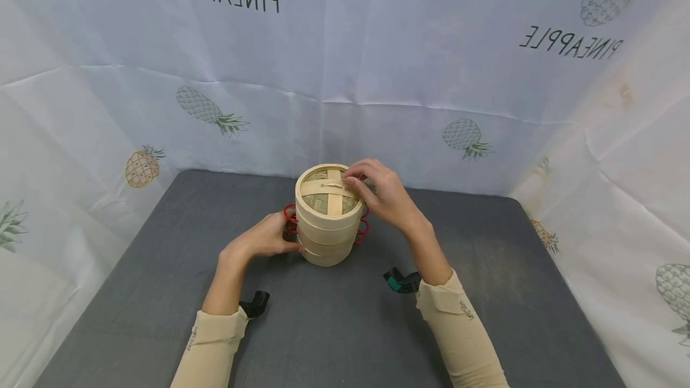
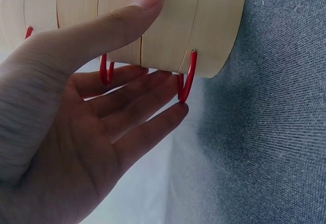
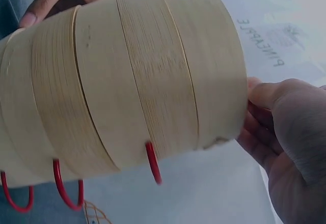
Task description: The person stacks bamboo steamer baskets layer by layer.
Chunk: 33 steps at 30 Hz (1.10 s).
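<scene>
A round bamboo steamer (image 1: 326,235) with stacked tiers and red loop handles (image 2: 188,76) on its sides stands upright on the dark table. Its woven lid (image 1: 318,202), crossed by pale strips, is on top. My left hand (image 1: 266,235) holds the steamer's left side. In the left wrist view the thumb presses the wall, while the fingers reach round behind, beside the red loops. My right hand (image 1: 385,193) is at the lid's right part, thumb and forefinger drawn together near its central handle (image 1: 331,184). The right wrist view hides those fingertips behind the lid's rim (image 3: 219,66).
The dark grey table (image 1: 485,292) extends around the steamer. Behind it hangs a white pineapple-print cloth (image 1: 377,82), which also lines both sides. A black wrist device (image 1: 256,304) sits at the left cuff, and another black device (image 1: 403,281) at the right.
</scene>
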### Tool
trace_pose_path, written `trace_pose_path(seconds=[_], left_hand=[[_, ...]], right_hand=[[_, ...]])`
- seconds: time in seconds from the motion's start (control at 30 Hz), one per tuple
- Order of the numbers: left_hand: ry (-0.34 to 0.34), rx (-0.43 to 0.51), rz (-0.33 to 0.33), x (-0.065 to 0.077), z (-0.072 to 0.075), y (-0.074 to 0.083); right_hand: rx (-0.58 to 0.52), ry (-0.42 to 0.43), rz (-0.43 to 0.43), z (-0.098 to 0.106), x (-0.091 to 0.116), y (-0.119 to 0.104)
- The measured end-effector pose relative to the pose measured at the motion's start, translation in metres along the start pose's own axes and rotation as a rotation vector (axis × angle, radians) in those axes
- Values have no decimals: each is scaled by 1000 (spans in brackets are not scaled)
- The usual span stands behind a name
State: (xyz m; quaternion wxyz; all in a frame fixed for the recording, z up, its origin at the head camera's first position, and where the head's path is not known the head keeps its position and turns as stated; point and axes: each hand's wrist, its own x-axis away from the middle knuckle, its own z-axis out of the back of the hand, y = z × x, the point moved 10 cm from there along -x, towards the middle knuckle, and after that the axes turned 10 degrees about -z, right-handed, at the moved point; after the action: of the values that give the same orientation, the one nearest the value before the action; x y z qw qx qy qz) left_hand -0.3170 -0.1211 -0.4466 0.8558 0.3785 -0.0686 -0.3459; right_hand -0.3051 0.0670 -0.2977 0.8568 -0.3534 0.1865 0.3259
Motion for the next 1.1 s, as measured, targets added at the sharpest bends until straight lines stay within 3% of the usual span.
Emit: trace_pose_path(seconds=[0.4,0.83,1.1], left_hand=[[-2,42,-22,7,1,-3],[8,-7,14,22,13,-18],[-36,-37,29,24,19,-18]], right_hand=[[59,64,-24,23,18,16],[101,81,-79,33,37,35],[163,109,-72,50,52,50]])
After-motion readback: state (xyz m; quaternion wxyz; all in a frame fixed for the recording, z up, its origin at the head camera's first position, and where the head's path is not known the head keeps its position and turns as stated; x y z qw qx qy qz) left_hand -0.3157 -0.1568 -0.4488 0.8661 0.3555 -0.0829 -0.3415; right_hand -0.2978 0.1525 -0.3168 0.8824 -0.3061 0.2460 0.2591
